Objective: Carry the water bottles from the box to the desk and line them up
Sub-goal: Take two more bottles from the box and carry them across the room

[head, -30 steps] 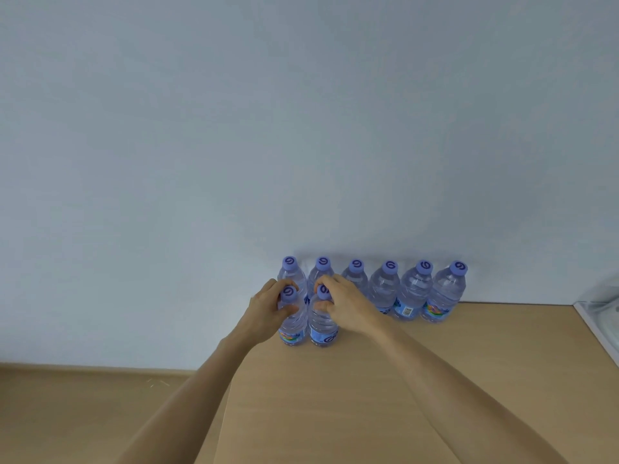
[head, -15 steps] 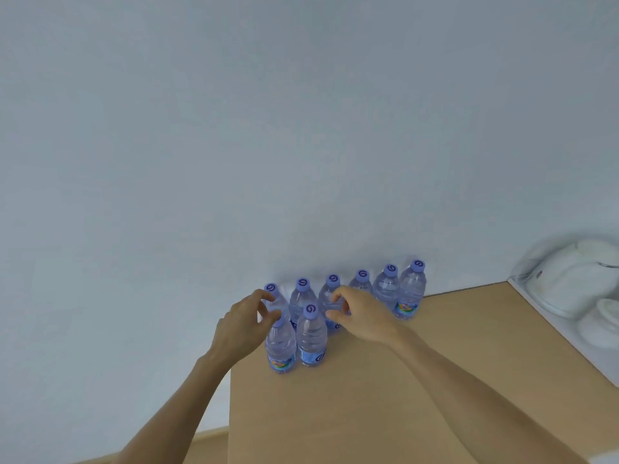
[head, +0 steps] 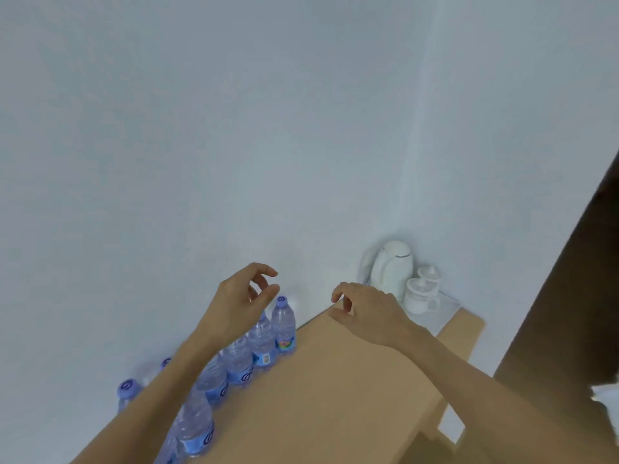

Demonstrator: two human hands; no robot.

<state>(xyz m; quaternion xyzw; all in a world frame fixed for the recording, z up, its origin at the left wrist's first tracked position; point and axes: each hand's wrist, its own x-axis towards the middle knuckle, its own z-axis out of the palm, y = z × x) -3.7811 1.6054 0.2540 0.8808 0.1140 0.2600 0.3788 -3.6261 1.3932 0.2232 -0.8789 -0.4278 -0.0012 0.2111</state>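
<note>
With fingers loosely curled and holding nothing, the left hand and right hand hover above the surface, both released. The water bottles stand along the wall edge, two in front. Step looks like between trips; next move likely calls for fetching more from the box, not in view. White kettle and cups sit in the corner; plain wall.

- The water bottles are standing upright in a row along the wall, blocking the back-left edge of the desk.
- A white kettle and two lidded cups are crowding the far corner.
- Between the bottles and the cups, bare desk is lying open.
- Both hands, left hand and right hand, are hovering above it, holding nothing.
</note>
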